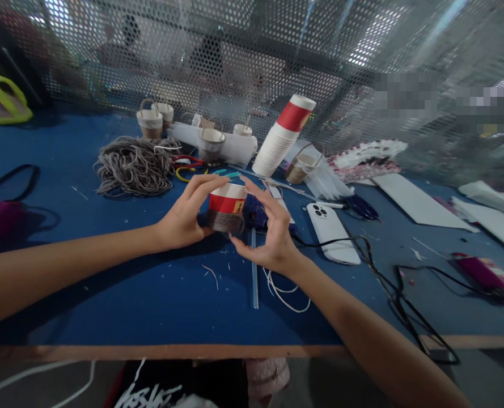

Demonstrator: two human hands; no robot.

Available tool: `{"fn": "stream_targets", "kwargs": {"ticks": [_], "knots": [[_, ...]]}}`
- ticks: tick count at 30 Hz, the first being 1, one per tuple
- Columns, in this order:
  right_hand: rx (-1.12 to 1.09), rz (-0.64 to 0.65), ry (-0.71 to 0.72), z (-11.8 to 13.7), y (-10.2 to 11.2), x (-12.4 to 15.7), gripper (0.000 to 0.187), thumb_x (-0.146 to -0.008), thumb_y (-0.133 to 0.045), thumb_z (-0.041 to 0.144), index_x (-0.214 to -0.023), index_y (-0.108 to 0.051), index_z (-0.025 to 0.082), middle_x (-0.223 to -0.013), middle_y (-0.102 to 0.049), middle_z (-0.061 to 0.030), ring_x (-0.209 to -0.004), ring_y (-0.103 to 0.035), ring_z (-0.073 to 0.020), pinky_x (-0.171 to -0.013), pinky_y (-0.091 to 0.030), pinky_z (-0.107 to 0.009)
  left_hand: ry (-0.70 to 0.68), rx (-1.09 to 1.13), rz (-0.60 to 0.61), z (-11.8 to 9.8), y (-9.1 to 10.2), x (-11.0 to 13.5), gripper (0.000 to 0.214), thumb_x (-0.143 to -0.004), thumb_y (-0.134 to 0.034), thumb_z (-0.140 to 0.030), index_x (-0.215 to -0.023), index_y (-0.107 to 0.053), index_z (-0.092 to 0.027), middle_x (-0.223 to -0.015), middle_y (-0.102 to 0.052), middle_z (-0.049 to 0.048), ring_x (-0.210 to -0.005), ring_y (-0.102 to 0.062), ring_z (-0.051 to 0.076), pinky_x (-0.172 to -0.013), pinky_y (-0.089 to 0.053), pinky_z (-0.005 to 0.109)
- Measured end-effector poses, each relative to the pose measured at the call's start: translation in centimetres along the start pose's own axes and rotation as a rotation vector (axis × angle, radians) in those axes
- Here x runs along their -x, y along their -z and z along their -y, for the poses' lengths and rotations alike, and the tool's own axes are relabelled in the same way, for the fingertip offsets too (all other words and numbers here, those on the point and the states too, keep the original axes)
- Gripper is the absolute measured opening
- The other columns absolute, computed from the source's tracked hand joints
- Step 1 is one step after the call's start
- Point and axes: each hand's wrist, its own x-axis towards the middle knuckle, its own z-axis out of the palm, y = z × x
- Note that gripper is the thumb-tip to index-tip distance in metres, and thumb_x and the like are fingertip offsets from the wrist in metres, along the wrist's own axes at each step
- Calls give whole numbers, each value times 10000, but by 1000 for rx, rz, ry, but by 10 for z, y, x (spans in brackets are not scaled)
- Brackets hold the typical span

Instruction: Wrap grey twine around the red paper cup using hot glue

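Between my two hands is a red and white paper cup, its lower part wound with grey-brown cord. My left hand grips it from the left, fingers at the rim and thumb near the base. On the other side, my right hand curves round it, with fingertips by the rim and thumb at the bottom. Behind my left hand lies a loose heap of grey cord. A dark blue tool, perhaps a glue gun, sits partly hidden behind my right hand, with a clear stick below it.
A leaning stack of paper cups stands at the back, near several cord-wrapped cups. A white phone and a black cable lie at right. Red-handled pliers rest beside the cord. A perforated metal screen closes the back.
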Motion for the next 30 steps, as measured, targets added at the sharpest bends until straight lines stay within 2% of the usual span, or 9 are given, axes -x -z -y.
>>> {"fn": "stream_targets", "kwargs": {"ticks": [4, 8, 13, 17, 20, 23, 25, 27, 30], "knots": [[-73, -61, -40, -6, -3, 1, 924, -751, -741, 182, -1466, -173, 324, -1608, -332, -140, -1531, -319, -343, -1241, -309, -637, 17, 66, -41, 4, 0, 2, 843, -747, -791, -227, -1471, -359, -241, -1374, -488, 147, -1320, -526, 301, -1094, -521, 496], [-117, -48, -21, -7, -3, 2, 877, -779, -717, 173, -1469, -199, 328, -1578, -393, -125, -1490, -403, -324, -1249, -296, -628, 40, 28, -21, 6, -2, 3, 852, -748, -805, -291, -1459, -342, -209, -1383, -508, 175, -1335, -526, 341, -1105, -496, 538], [-122, 20, -50, 0, -4, 3, 874, -813, -661, 119, -1501, -170, 340, -1637, -331, -108, -1543, -304, -304, -1267, -263, -614, 47, -37, -31, 7, -2, 5, 851, -729, -804, -282, -1443, -349, -198, -1367, -533, 161, -1317, -530, 334, -1111, -484, 540], [-40, 47, -20, 7, 0, 2, 846, -819, -622, 132, -1505, -157, 300, -1659, -314, -134, -1551, -278, -296, -1282, -195, -624, 107, 40, -116, 14, -3, 5, 830, -744, -803, -304, -1436, -352, -228, -1379, -504, 149, -1305, -532, 324, -1114, -480, 544], [31, 90, 95, 13, 4, 1, 645, -837, -581, 145, -1417, -318, 250, -1582, -460, -147, -1518, -359, -290, -1252, -250, -648, 158, 94, -187, 24, -4, 6, 857, -737, -835, -380, -1416, -330, -245, -1381, -481, 143, -1305, -540, 321, -1110, -485, 528], [134, 126, 237, 19, 8, 0, 344, -843, -565, 151, -1172, -524, 242, -1440, -622, -112, -1450, -474, -292, -1168, -415, -624, 157, 126, -237, 32, -6, 6, 865, -738, -837, -437, -1397, -309, -247, -1366, -474, 143, -1303, -545, 314, -1094, -499, 508], [175, 96, 293, 21, 12, 0, 230, -834, -571, 167, -1041, -572, 267, -1333, -696, -66, -1330, -594, -281, -1067, -527, -568, 160, 152, -259, 34, -7, 6, 861, -742, -828, -464, -1385, -297, -252, -1365, -466, 145, -1306, -544, 306, -1094, -500, 498], [197, 16, 233, 19, 18, -2, 228, -823, -572, 170, -1015, -578, 291, -1197, -740, -43, -1156, -682, -268, -975, -575, -530, 178, 180, -254, 33, -9, 6, 850, -745, -822, -470, -1372, -289, -257, -1363, -463, 143, -1312, -542, 295, -1108, -491, 486], [241, -20, -124, 2, 31, -7, 307, -811, -578, 182, -1104, -558, 274, -1129, -695, -85, -1112, -655, -304, -1003, -526, -567, 209, 210, -224, 31, -10, 5, 850, -743, -823, -465, -1360, -275, -260, -1372, -468, 142, -1328, -537, 286, -1133, -471, 477]]}}
